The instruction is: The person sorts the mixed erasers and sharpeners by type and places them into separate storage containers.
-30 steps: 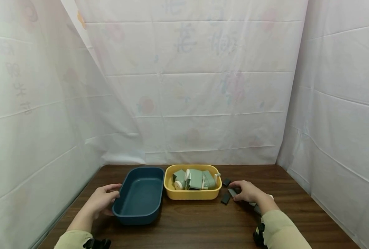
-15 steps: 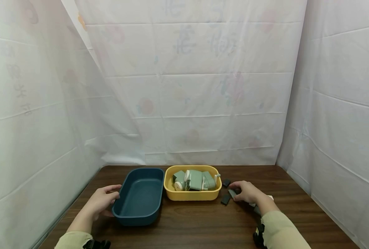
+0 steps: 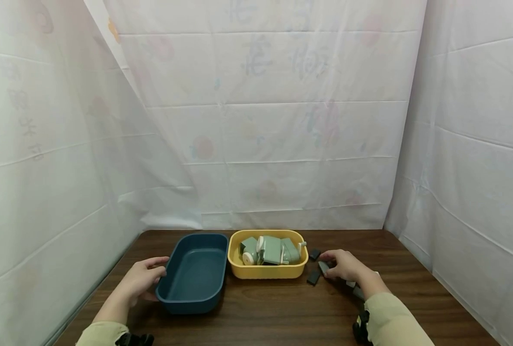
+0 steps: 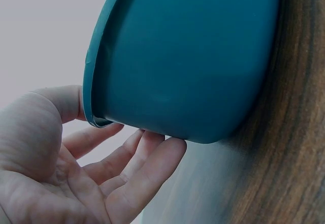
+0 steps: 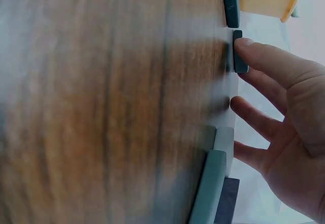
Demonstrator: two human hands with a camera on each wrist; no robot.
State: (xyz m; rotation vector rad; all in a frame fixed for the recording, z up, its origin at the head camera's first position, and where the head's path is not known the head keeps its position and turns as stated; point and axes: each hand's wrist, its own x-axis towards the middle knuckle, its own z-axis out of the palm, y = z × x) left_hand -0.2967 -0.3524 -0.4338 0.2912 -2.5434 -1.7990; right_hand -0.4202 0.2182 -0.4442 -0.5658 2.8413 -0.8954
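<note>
A deep blue plastic tub (image 3: 191,271) with rounded corners stands at the left of the table, bare inside. My left hand (image 3: 143,278) rests at its left side, the fingertips touching the outer wall and the thumb by the rim. In the left wrist view the tub's wall (image 4: 188,56) hides the thumb's end. Over at the right, my right hand (image 3: 347,267) pinches a small flat grey-green rectangular block (image 3: 323,268) between thumb and index finger. The block (image 5: 238,51) stays low, near the table. The other fingers are spread and hold nothing.
A yellow tub (image 3: 268,272) with several pale green gadgets (image 3: 271,249) with white round parts stands beside the blue one. Dark blocks (image 3: 313,277) lie by its right end. More blocks (image 5: 210,183), green, pale and dark, lie beneath my right hand. White sheets (image 3: 282,144) hang around the table.
</note>
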